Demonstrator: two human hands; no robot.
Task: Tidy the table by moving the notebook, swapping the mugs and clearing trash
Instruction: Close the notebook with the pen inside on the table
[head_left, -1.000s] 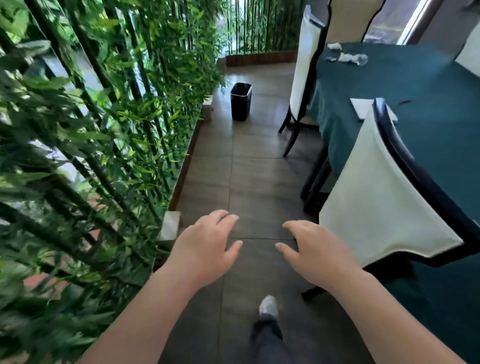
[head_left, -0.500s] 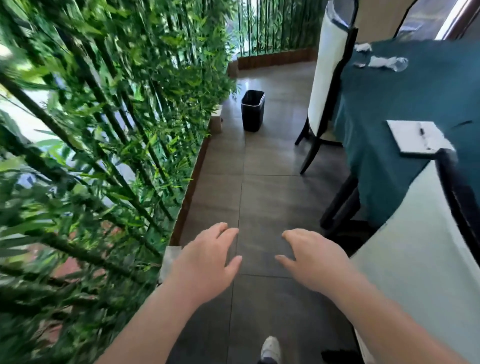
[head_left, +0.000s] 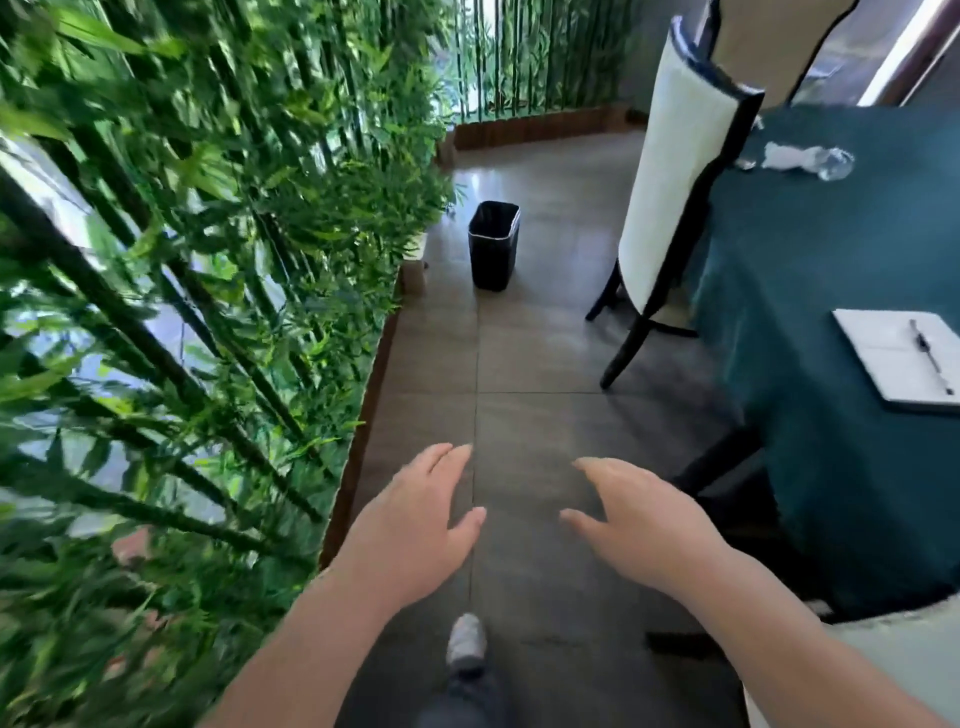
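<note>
My left hand (head_left: 415, 525) and my right hand (head_left: 644, 525) hover palm-down over the tiled floor, fingers apart, holding nothing. To the right stands a table under a dark teal cloth (head_left: 831, 249). A white notebook (head_left: 898, 358) lies near its edge with a pen (head_left: 930, 358) on top. Crumpled plastic trash (head_left: 802, 158) lies farther back on the cloth. A black bin (head_left: 493, 244) stands on the floor ahead, beside the plants. No mugs are in sight.
A dense bamboo hedge (head_left: 182, 312) in a wooden planter runs along the left. A white-backed chair (head_left: 670, 192) with dark legs stands at the table ahead; another chair back (head_left: 893, 654) is at lower right. My shoe (head_left: 466, 642) is below on the floor aisle.
I have walked forward along the aisle: the bin, the far chair and the notebook are nearer, and the near chair has slid to the lower right. Both hands stay empty.
</note>
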